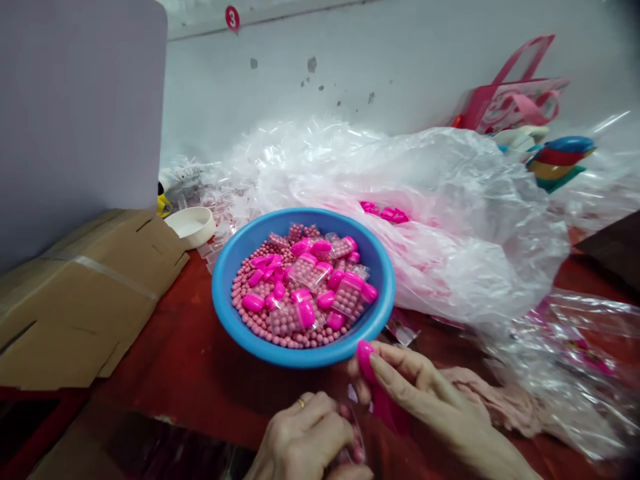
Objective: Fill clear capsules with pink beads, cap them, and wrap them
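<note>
A blue basin holds loose pink beads, small clear bead-filled boxes and bright pink plastic caps. Below its front rim, my left hand is closed around a small clear box of pink beads, mostly hidden by the fingers. Just to the right, my right hand pinches a bright pink cap between thumb and fingers, close to the basin's rim. More bright pink shows beneath that hand, too blurred to make out.
A cardboard piece lies at left, with a white round lid beside it. Behind the basin spread many clear plastic pieces and a large plastic bag containing pink caps. A crumpled cloth lies at right.
</note>
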Demonstrator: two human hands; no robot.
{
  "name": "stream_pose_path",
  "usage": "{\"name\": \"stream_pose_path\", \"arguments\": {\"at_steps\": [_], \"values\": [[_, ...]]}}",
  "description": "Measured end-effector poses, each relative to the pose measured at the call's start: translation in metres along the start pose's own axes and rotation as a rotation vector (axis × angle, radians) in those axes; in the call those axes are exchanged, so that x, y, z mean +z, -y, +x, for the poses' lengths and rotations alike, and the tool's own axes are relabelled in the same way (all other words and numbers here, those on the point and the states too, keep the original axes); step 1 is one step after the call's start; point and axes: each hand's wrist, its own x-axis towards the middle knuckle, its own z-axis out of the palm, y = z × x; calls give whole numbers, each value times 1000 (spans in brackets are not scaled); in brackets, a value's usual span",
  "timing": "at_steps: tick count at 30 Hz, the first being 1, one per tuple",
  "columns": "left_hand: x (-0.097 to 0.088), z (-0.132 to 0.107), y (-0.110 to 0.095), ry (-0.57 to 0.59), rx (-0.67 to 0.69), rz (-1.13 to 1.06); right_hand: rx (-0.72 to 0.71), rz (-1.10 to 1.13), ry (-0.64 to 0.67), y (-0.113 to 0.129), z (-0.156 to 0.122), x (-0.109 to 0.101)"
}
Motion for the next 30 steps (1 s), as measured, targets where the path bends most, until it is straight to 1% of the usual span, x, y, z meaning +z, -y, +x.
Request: {"name": "stream_pose_path", "arguments": {"at_steps": [2, 5, 8, 11, 13, 16, 19, 24, 27, 30], "values": [[14, -3, 8, -2, -47, 81, -2, 52, -109, -12, 0, -7], [29, -2, 15, 3, -108, 223, -59, -85, -231, -35, 3, -15], [36, 4, 20, -82, -107, 345, -162, -194, -320, -62, 10, -18], [42, 8, 24, -162, -84, 412, -212, -166, -363, -84, 16, -16], [47, 9, 26, -190, -56, 444, -217, -125, -410, -92, 17, -16], [56, 7, 29, -235, -15, 497, -199, -34, -484, -92, 16, -20], [62, 6, 31, -267, 12, 521, -171, 85, -511, -86, 12, -25], [61, 10, 35, -293, 33, 476, -164, 253, -550, -79, 9, -26], [58, 12, 37, -278, 10, 404, -178, 313, -600, -78, 9, -24], [57, 13, 38, -246, -73, 311, -185, 339, -641, -78, 10, -22]]}}
